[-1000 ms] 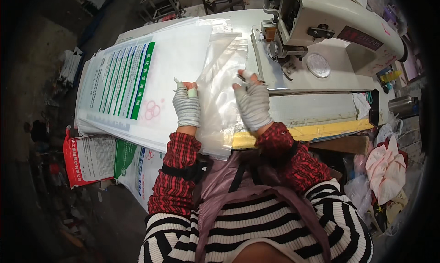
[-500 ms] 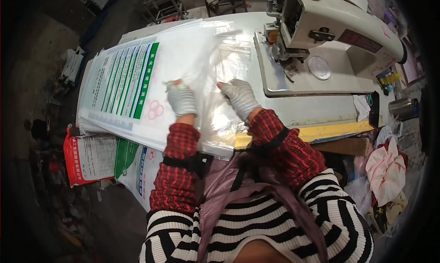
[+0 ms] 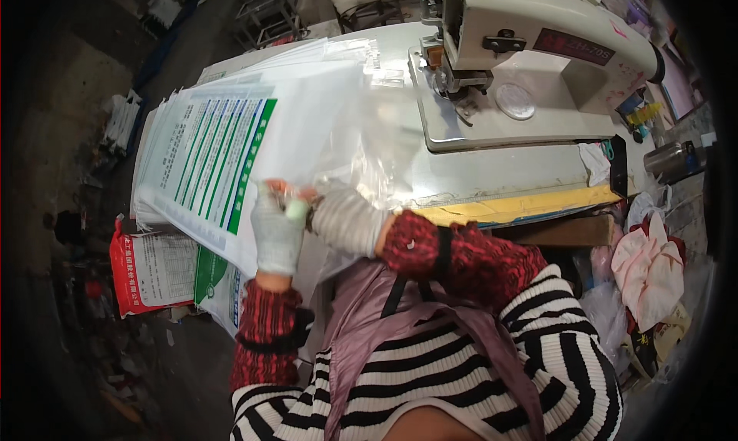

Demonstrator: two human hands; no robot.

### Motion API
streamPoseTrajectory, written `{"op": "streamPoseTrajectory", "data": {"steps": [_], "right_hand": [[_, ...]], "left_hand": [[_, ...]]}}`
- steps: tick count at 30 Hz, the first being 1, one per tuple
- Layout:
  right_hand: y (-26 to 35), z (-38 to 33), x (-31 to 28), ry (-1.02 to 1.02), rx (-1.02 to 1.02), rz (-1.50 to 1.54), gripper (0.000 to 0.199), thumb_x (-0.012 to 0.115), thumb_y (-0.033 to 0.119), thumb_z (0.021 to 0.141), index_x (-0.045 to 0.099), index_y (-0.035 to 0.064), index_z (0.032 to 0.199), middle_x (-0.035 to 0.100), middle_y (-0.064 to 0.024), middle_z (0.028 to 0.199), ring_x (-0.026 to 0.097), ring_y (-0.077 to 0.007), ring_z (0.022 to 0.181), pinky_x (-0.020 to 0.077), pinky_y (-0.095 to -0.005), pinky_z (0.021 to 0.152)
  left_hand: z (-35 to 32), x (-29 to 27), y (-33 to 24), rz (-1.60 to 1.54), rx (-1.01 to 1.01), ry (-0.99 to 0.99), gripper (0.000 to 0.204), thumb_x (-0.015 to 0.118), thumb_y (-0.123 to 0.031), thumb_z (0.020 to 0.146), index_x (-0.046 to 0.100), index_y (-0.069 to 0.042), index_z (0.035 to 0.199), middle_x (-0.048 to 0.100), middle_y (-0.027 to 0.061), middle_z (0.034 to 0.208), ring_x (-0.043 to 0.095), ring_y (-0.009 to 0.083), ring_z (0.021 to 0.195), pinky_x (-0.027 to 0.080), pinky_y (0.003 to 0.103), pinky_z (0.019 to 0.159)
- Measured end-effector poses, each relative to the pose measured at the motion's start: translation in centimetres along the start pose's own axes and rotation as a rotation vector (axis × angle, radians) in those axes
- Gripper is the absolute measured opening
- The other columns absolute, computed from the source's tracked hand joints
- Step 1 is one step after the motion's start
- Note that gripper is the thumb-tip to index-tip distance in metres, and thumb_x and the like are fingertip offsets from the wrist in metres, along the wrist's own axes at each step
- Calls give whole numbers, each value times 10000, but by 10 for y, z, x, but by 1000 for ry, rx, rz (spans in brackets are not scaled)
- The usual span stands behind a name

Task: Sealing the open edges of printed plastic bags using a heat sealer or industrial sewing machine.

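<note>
A stack of white printed bags (image 3: 184, 149) with green and blue bands lies on the table. From the top bag's right side spreads crinkled clear plastic film (image 3: 377, 160). My left hand (image 3: 278, 233), in a whitish glove with bare fingertips and a green cover on one finger, is closed on the top bag near its close edge. Right beside it my right hand (image 3: 350, 219), gloved alike, has its fingers curled in at the clear film, close to the left fingertips. Motion blur and the gloves hide the exact pinch points.
A cream sewing machine (image 3: 553, 49) stands at the table's back right. Yellow tape (image 3: 507, 208) runs along the near edge. Red-and-white bags (image 3: 157, 268) hang below on the left. A metal cup (image 3: 676, 158) and a pink cloth (image 3: 648, 268) are at the right.
Both hands have come toward me and closed together, the right one moving left across the film. The top bag's near edge has lifted and shifted; the whole view has moved slightly.
</note>
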State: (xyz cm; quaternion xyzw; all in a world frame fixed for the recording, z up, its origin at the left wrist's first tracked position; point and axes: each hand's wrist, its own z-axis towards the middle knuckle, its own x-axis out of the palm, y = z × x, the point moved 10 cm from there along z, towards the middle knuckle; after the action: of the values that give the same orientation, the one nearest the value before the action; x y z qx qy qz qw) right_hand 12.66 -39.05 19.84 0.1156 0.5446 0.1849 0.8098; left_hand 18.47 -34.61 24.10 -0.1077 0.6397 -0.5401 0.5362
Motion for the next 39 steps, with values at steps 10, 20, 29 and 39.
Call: {"op": "streamPoseTrajectory", "data": {"steps": [10,20,29,39], "right_hand": [[-101,-78,-73,-714,79,-353,235,435,194,940,548,43,1080,626,-66,968,603,-190,759,483,-282,782],[-105,-80,-163,-704,360,-178,300,632,234,816,583,95,1078,586,-89,726,564,-259,698,453,-366,715],[-114,-47,-88,-607,330,484,45,557,83,849,590,62,826,615,-60,759,594,-194,661,501,-296,610],[-67,37,-97,4,54,-463,190,564,101,751,669,135,906,646,-81,786,606,-271,864,477,-383,777]], "left_hand": [[-74,-104,-8,489,346,-254,144,539,-115,904,579,13,851,559,160,677,528,279,578,428,360,576],[-85,-99,-23,427,336,-206,128,503,-81,907,581,9,860,568,159,739,537,286,642,435,356,618],[-125,-118,5,551,300,-225,136,477,-65,885,596,-18,931,587,143,750,560,302,626,434,375,574],[-177,-120,-2,916,452,-68,103,546,-43,835,621,-18,902,631,123,690,555,282,490,446,348,462]]}}
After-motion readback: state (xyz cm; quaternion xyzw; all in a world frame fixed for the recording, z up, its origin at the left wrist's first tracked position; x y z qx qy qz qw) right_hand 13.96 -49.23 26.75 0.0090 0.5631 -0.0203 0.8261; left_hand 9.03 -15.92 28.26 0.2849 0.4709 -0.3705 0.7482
